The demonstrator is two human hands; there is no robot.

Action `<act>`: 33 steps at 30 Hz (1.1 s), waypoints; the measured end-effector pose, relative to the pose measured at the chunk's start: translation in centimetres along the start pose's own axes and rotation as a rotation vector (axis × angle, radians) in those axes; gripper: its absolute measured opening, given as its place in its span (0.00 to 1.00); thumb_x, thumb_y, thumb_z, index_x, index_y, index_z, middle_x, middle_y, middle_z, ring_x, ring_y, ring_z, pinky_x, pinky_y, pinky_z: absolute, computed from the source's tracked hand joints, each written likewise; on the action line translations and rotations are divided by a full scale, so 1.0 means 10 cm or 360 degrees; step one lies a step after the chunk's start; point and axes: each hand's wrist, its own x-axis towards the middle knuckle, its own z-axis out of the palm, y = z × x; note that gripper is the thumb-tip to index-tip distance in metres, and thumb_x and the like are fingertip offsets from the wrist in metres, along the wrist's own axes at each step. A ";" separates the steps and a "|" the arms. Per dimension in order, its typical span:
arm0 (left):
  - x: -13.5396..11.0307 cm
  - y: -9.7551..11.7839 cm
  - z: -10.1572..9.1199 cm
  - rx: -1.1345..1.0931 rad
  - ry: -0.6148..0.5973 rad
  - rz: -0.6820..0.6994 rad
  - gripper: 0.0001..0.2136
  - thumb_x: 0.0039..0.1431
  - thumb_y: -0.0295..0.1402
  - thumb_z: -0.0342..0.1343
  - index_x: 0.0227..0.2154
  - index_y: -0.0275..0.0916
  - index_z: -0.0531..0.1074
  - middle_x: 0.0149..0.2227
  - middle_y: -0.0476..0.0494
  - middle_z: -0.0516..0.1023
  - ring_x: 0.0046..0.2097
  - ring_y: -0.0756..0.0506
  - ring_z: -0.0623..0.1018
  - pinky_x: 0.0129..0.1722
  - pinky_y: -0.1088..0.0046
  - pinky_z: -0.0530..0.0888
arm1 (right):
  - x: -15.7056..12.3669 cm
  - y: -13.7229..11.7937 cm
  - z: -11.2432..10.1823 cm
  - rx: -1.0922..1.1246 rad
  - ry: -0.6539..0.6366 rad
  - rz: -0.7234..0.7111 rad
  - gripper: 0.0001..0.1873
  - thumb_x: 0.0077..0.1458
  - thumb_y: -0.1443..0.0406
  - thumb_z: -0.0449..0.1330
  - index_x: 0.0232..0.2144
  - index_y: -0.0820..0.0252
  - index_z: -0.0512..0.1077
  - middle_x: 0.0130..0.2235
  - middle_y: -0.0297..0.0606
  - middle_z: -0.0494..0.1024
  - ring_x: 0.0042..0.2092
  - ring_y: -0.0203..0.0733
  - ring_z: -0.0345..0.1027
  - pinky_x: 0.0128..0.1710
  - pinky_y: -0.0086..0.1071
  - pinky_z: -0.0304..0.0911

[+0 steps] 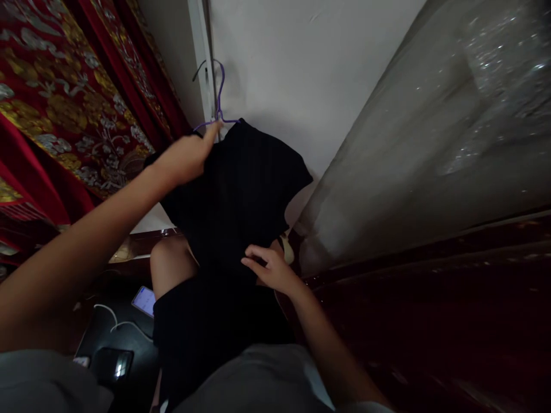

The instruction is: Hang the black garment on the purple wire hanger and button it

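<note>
A black short-sleeved shirt (pixel 252 178) hangs on a purple hanger (pixel 221 86) in front of my knees. Up at the hanger's neck is my left hand (pixel 187 158), its fingers closed on the hanger beside the shirt's collar. My right hand (pixel 271 268) is lower down, over the dark cloth near the shirt's bottom edge. Its thumb and forefinger are curled with a gap between them, and no cloth shows pinched there. The shirt's lower part blends into my dark shorts (pixel 185 321), so its hem is hard to make out.
Red embroidered cloth (pixel 64 103) hangs at the left. A plastic-wrapped panel (pixel 413 143) leans at the right above a dark red surface (pixel 451 321). On a black surface at lower left lie a lit phone (pixel 144 300), a white cable (pixel 129 324) and a dark glossy device (pixel 112 364).
</note>
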 end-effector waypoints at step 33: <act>-0.50 0.18 1.29 -0.0993 0.0270 -0.0403 0.37 0.68 0.31 0.46 0.77 0.44 0.39 0.34 0.47 0.83 0.31 0.45 0.82 0.40 0.68 0.80 | 1.80 -0.92 -1.49 0.0101 0.1572 -0.0879 0.16 0.65 0.47 0.52 0.41 0.51 0.63 0.34 0.40 0.67 0.38 0.46 0.66 0.44 0.44 0.70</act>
